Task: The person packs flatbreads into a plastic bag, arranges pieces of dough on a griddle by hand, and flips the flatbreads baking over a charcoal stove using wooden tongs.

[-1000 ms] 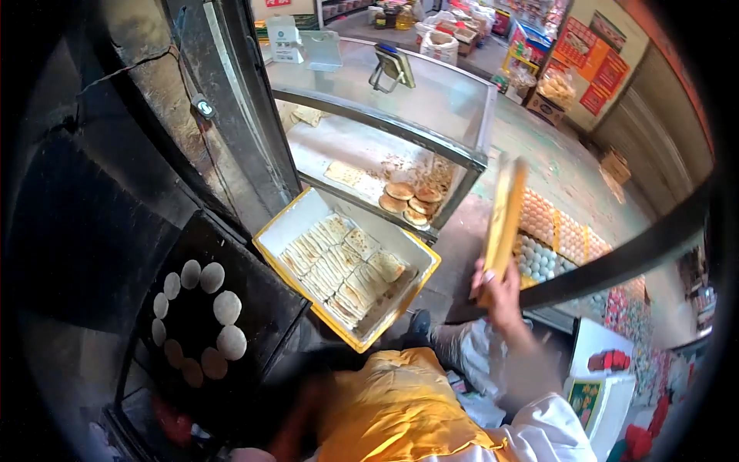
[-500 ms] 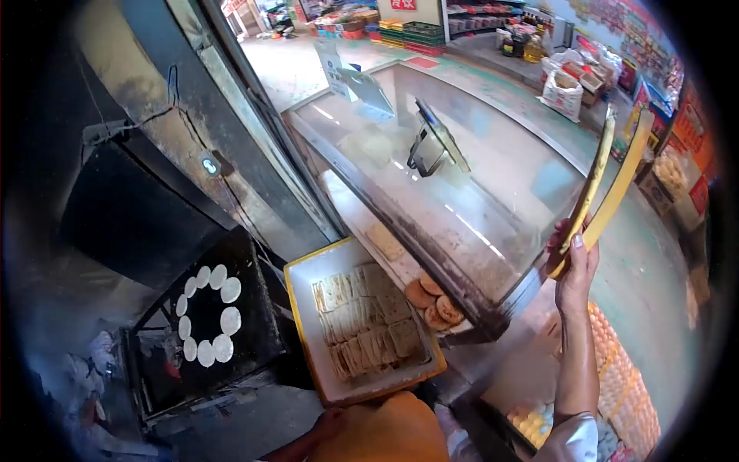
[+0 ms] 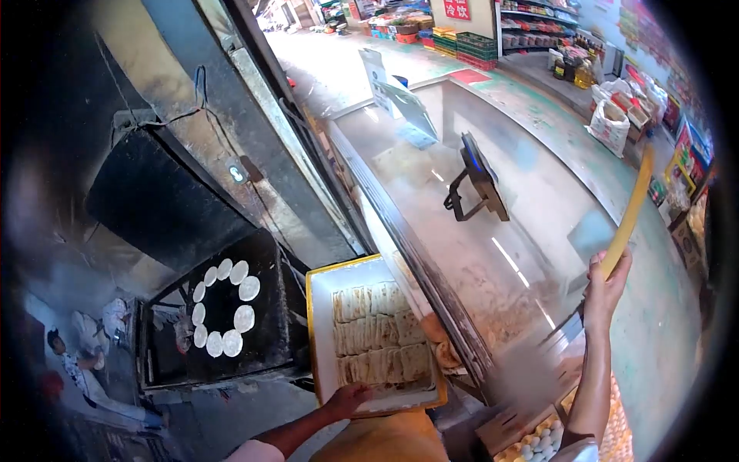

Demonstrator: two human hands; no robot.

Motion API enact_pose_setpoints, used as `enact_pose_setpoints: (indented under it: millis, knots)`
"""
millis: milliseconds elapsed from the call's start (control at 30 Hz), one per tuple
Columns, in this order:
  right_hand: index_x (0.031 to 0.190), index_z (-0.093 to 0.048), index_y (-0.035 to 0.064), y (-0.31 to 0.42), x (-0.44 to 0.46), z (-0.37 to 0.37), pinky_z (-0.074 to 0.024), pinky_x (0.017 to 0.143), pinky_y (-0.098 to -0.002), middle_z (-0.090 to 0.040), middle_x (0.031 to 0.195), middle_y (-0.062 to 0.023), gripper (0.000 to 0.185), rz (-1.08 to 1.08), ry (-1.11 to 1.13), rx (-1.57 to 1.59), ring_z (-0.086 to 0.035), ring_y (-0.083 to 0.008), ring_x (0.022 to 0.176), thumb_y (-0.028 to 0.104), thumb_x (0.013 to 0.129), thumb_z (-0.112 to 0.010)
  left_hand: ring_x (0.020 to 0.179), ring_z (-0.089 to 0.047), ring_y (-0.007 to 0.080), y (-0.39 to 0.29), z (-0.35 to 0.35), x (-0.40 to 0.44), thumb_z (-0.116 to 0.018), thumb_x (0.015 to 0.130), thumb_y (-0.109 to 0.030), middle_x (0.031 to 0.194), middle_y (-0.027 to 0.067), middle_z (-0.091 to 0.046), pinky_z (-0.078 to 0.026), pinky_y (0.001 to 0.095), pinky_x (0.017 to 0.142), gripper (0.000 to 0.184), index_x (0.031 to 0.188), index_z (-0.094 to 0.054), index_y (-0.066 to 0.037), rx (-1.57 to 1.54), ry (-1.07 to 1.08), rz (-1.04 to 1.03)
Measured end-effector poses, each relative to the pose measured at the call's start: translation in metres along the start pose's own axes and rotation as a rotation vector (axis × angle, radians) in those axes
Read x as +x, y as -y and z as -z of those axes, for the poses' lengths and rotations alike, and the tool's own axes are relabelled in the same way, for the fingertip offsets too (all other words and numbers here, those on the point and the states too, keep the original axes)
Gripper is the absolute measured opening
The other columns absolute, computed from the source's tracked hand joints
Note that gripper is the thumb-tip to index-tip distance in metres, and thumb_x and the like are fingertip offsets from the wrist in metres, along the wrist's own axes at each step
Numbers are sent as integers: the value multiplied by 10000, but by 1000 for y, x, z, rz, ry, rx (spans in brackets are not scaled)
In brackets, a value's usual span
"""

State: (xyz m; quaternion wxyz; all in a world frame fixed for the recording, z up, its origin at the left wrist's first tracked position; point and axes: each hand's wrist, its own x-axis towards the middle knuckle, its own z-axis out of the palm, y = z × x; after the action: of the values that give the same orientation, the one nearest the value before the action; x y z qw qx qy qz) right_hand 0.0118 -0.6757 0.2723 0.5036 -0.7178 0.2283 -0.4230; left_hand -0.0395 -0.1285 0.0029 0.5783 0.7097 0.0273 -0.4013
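My right hand (image 3: 606, 283) is raised at the right, closed around the lower end of long, curved yellow tongs (image 3: 633, 212) that look like bamboo. Only one broad strip of the tongs shows clearly, pointing up and away. At the near rim of a white box (image 3: 322, 339) with a yellow edge is my left hand (image 3: 350, 400), fingers reaching over its inside. Rows of flat, folded breads (image 3: 377, 327) fill much of that box. My left fingertips lie close to the nearest row; contact cannot be made out.
Pale dough rounds (image 3: 244, 318) form a ring on the black stove (image 3: 269, 285) at left. A glass-topped counter (image 3: 531, 239) carries a display screen (image 3: 483, 175). Round brown breads (image 3: 446, 354) lie beneath its edge. Egg trays (image 3: 539, 443) are stacked at lower right.
My left hand has come up from beside my body to the box's near rim. The tongs, seen earlier as two spread strips, now appear as one. The view has shifted.
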Motion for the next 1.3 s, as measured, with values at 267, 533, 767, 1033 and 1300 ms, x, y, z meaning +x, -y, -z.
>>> enact_pose_setpoints:
  millis: [267,533,767,1033,1300]
  knots:
    - [1202,-482,79,-9,9,-5,-358,540,-203,-513,778,22,376,-150,-111,62,-468,-61,636,316,938,-608,946,-583,109,-145,19,84,-593,971,-271,1026,35,-638,-472,277,863,313,1172,-598,-31,195,-2,-76]
    - [1200,-470,50,-27,9,5,-412,665,-223,-559,1046,-33,303,-153,-72,86,-507,-65,789,217,966,-562,915,-579,87,-114,62,201,-580,976,-223,996,11,-632,-474,269,819,273,1162,-594,-23,-363,187,-131]
    - [1231,-450,40,-24,9,6,-415,684,-228,-546,1067,-46,338,-149,-57,171,-503,-73,813,227,969,-552,806,-553,70,-136,63,213,-584,979,-211,888,-10,-605,-477,263,728,239,1134,-596,-29,-153,59,-242]
    - [1221,-453,25,-18,9,3,-424,681,-228,-550,1067,-60,333,-138,-64,105,-507,-80,810,209,958,-538,798,-552,75,-158,47,220,-584,978,-235,880,-5,-599,-479,264,728,261,1129,-591,-23,46,51,-208]
    - [1152,-488,27,-14,10,-2,-406,681,-236,-524,972,-30,282,-137,-63,122,-484,-79,750,202,945,-565,758,-546,80,-164,45,269,-596,955,-301,871,-11,-595,-479,268,675,258,1058,-600,-65,239,53,-369]
